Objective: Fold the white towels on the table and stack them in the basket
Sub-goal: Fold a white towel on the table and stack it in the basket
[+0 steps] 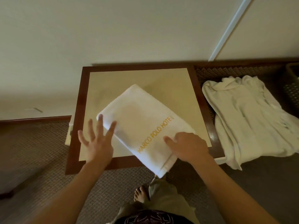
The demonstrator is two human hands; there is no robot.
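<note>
A folded white towel [142, 120] with orange lettering lies diagonally on the small table [113, 81], its near corner hanging over the front edge. My left hand [97, 139] has its fingers spread straight, the fingertips at the towel's left edge. On the towel's near right part, my right hand [187, 146] lies with its fingers bent over the edge, thumb flat on the cloth. A loose pile of white towels [252, 120] lies to the right of the table. A dark woven basket [292, 88] shows at the far right edge.
The table has a dark wooden frame [76, 120] and stands against a pale wall [113, 29]. Patterned carpet [40, 151] surrounds it. My bare foot [140, 194] and trouser leg are below the table's front edge.
</note>
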